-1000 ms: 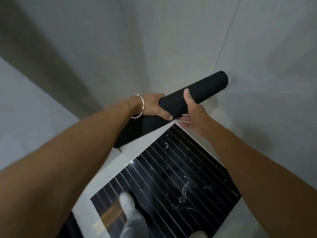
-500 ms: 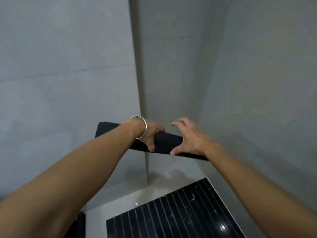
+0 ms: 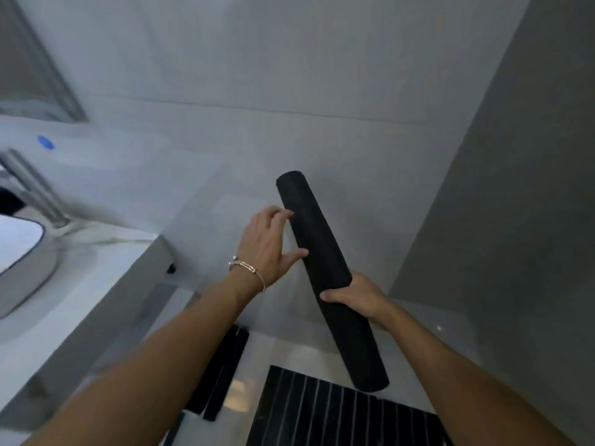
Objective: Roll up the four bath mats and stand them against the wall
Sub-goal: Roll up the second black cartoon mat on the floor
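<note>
A black rolled-up bath mat (image 3: 317, 252) is held nearly upright in the air, tilted with its top end to the left, in front of the pale tiled wall (image 3: 289, 91). My right hand (image 3: 357, 296) grips the roll around its middle. My left hand (image 3: 269, 246), with a bracelet on the wrist, has its fingers spread and touches the roll's upper left side with thumb and fingertips. Two more black rolls (image 3: 222, 365) stand against the wall low down, left of centre.
A white basin (image 3: 19, 252) with a chrome tap (image 3: 35, 188) sits on a counter at the left. A black ribbed panel (image 3: 338, 413) covers the floor below. A darker grey wall (image 3: 515, 188) closes the right side, forming a corner.
The roll has swung from lying level across both hands to nearly upright. My left hand has loosened its grip to an open touch. The view has turned left, showing the basin.
</note>
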Demonstrator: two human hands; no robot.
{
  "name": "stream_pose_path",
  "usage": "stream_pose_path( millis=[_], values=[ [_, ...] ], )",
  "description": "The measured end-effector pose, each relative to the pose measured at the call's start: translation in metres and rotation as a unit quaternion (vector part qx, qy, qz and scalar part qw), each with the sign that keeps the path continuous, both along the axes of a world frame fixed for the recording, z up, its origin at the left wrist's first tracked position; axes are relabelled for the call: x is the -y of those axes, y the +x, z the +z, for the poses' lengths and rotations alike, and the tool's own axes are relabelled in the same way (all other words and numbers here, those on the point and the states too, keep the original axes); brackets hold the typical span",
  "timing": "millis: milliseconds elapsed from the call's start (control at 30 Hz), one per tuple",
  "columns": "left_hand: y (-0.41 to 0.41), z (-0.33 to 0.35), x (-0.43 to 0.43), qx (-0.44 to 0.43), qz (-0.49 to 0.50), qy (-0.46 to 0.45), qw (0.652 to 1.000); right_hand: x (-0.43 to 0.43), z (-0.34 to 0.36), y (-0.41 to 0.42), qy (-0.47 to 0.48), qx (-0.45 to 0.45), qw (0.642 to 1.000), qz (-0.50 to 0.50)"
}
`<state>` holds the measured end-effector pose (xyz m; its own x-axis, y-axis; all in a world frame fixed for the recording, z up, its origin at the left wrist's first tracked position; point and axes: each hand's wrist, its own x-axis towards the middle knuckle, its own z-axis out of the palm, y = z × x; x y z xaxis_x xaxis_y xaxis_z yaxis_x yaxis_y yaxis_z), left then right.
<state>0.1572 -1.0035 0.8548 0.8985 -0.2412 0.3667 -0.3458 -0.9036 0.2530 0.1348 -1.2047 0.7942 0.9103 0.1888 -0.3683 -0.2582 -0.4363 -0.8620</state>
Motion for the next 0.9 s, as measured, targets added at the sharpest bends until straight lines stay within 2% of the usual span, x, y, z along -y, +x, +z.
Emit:
stream_pose_path(
  millis=[33, 67, 133, 167, 233, 333, 467, 533, 600, 667, 767, 833, 900],
  values=[
    [-0.005, -0.007, -0.010, -0.057, 0.084, -0.089, 0.991, -0.011, -0.002, 0.006, 0.017, -0.010, 1.000, 0.021],
    [-0.010, -0.011, -0.018, -0.117, 0.150, -0.187, 0.964, -0.022, -0.004, 0.012, 0.030, -0.019, 0.998, 0.044],
    [-0.020, -0.022, -0.034, -0.225, 0.217, -0.382, 0.870, -0.045, -0.007, 0.020, 0.059, -0.043, 0.993, 0.098],
    [-0.025, -0.029, -0.044, -0.258, 0.229, -0.445, 0.826, -0.058, -0.008, 0.022, 0.070, -0.055, 0.988, 0.124],
    [-0.037, -0.042, -0.060, -0.286, 0.247, -0.511, 0.772, -0.085, -0.013, 0.022, 0.076, -0.072, 0.977, 0.186],
    [-0.054, -0.061, -0.083, -0.225, 0.291, -0.623, 0.691, -0.125, -0.022, 0.018, 0.037, -0.064, 0.955, 0.287],
    [-0.078, -0.089, -0.123, -0.176, 0.385, -0.690, 0.587, -0.170, -0.034, 0.026, -0.090, -0.043, 0.910, 0.401],
    [-0.086, -0.103, -0.139, -0.185, 0.401, -0.724, 0.529, -0.188, -0.039, 0.030, -0.138, -0.047, 0.886, 0.440],
    [-0.086, -0.117, -0.150, -0.183, 0.405, -0.752, 0.487, -0.207, -0.046, 0.036, -0.198, -0.027, 0.867, 0.457],
    [-0.081, -0.131, -0.159, -0.148, 0.432, -0.771, 0.445, -0.227, -0.052, 0.039, -0.278, 0.051, 0.841, 0.460],
    [-0.072, -0.158, -0.173, -0.099, 0.484, -0.785, 0.374, -0.258, -0.074, 0.039, -0.356, 0.219, 0.794, 0.441],
    [-0.072, -0.180, -0.182, -0.073, 0.509, -0.796, 0.318, -0.271, -0.100, 0.036, -0.362, 0.250, 0.803, 0.403],
    [-0.073, -0.202, -0.190, -0.044, 0.532, -0.802, 0.268, -0.278, -0.128, 0.036, -0.341, 0.194, 0.845, 0.363]
  ],
)
